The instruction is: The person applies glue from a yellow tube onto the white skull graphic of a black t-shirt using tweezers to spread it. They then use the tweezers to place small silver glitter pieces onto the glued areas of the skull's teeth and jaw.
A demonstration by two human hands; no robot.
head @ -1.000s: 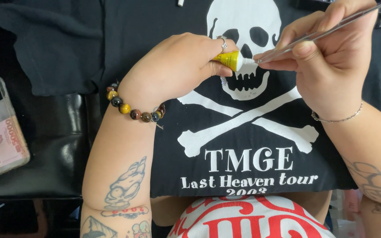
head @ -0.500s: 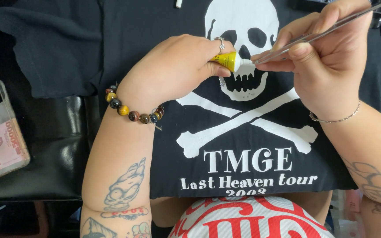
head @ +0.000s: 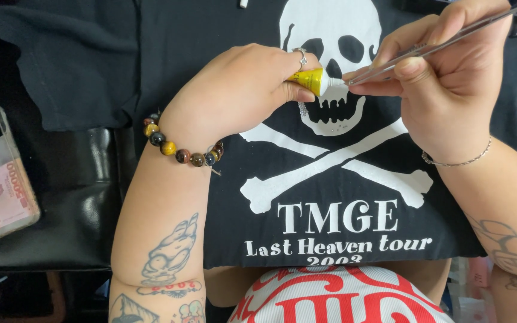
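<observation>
My left hand (head: 234, 96) grips a small yellow glue tube (head: 310, 81) with a white nozzle, held over a black T-shirt (head: 210, 48) printed with a white skull and crossbones. My right hand (head: 444, 84) holds thin metal tweezers (head: 438, 45) whose tips touch the tube's nozzle. Both hands hover just above the skull's teeth, where a few tiny shiny stones (head: 302, 109) sit on the print. A bead bracelet (head: 178, 152) circles my left wrist, a thin chain (head: 456, 161) my right.
A phone in a clear case (head: 1, 173) with a banknote tucked inside lies at the left on a black glossy surface (head: 73, 215). The shirt's sleeve (head: 55, 66) spreads to the upper left. A red-and-white garment (head: 336, 299) shows at the bottom.
The tweezer tips have closed in on the tube's nozzle; a second ago they were slightly apart from it. The left hand has barely shifted.
</observation>
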